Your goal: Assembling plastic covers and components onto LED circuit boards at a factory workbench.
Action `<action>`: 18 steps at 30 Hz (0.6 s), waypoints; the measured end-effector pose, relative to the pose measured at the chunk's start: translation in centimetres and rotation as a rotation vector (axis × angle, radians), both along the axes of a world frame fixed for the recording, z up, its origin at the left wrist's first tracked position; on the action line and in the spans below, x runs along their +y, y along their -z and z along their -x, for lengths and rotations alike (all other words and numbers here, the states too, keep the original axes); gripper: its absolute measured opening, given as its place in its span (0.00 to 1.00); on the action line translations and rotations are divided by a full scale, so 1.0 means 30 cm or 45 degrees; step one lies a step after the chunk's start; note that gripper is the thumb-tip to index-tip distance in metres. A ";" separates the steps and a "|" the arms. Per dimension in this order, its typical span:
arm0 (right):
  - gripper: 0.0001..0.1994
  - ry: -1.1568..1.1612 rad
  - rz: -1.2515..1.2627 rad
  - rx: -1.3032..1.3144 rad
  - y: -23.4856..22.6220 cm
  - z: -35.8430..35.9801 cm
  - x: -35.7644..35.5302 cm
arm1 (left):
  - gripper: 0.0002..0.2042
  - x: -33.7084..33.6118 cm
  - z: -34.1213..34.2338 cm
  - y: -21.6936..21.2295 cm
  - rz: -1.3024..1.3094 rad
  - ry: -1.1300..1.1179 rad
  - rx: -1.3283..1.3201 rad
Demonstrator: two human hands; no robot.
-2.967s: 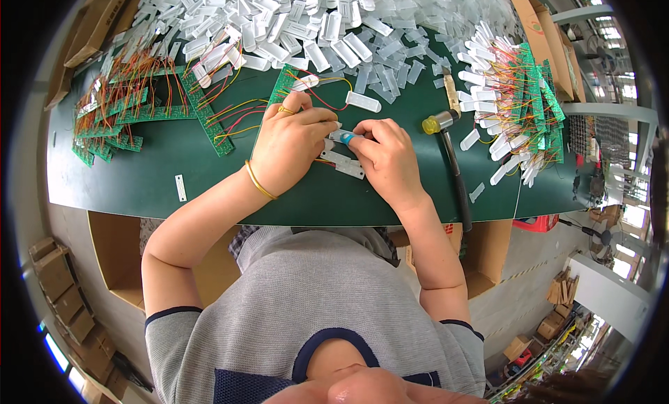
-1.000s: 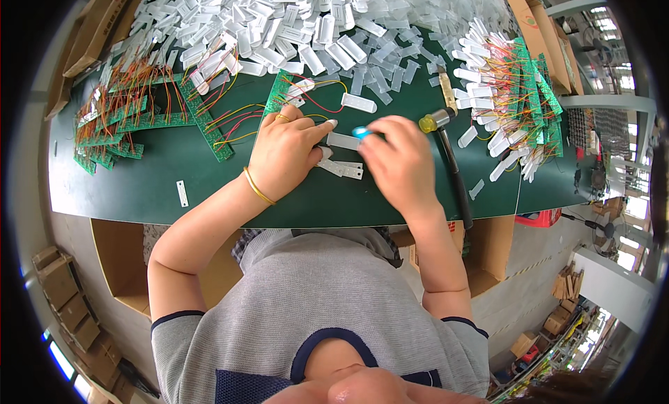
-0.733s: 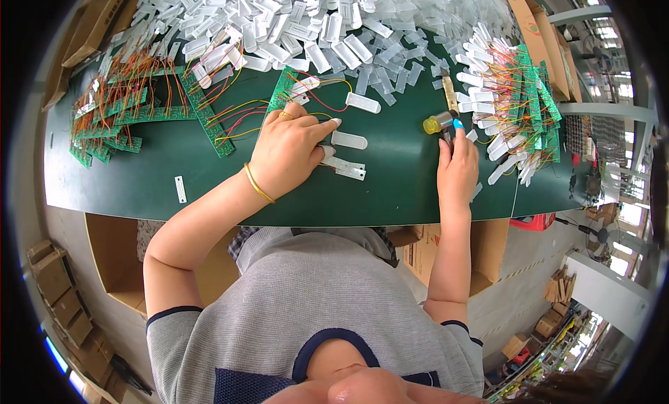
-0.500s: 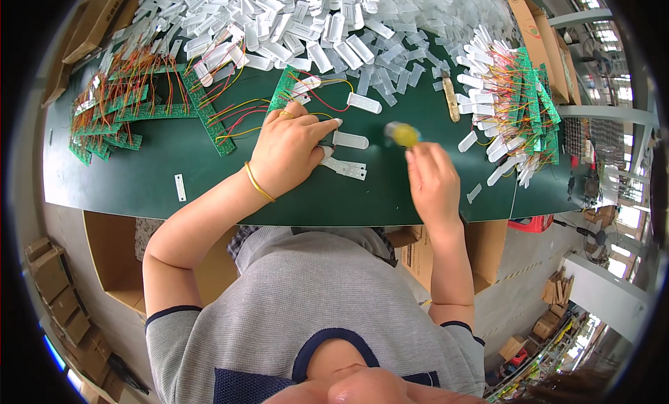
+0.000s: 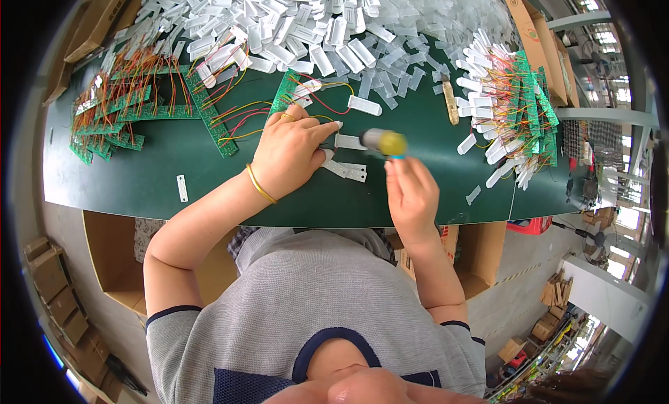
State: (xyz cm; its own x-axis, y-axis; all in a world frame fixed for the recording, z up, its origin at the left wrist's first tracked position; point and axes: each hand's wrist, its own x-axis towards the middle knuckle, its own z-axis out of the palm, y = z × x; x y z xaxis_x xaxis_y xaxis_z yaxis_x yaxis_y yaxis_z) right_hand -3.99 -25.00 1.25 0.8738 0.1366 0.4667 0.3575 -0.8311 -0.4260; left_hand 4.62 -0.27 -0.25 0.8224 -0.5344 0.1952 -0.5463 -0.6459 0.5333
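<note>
My left hand [image 5: 291, 140] lies bent over the bench, with white covers on the thumb and index fingertips. Those tips hold the near end of a white plastic piece [image 5: 348, 142] between them. White strips with holes [image 5: 348, 171] lie beside the thumb. From under the fingers a green circuit board [image 5: 285, 90] sticks out, with red and yellow wires running to a white plastic piece [image 5: 365, 105]. My right hand [image 5: 412, 195] is closed round the handle of a small mallet [image 5: 394, 143]. Its grey and yellow head, blurred by motion, overlaps the far end of the held piece.
Loose white and clear plastic pieces [image 5: 300, 27] heap up at the back. Wired circuit boards stand stacked at left [image 5: 132, 111] and right [image 5: 523, 104]. A worn, tape-wrapped tool [image 5: 451, 103] lies near the right stack. Cardboard boxes [image 5: 536, 48] border the bench.
The mallet in my right hand has moved left, from beside the white plastic piece to over its end. My left hand stays in place.
</note>
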 end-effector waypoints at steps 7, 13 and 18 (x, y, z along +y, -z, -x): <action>0.09 0.250 0.183 0.103 0.031 -0.053 -0.137 | 0.26 0.050 0.002 -0.014 -0.064 -0.032 0.014; 0.12 0.077 0.123 -0.136 0.027 -0.274 -0.110 | 0.23 0.096 -0.030 -0.044 -0.090 -0.090 0.008; 0.14 -0.037 0.068 -0.174 0.068 -0.541 0.047 | 0.19 0.114 -0.054 -0.079 0.055 0.128 0.050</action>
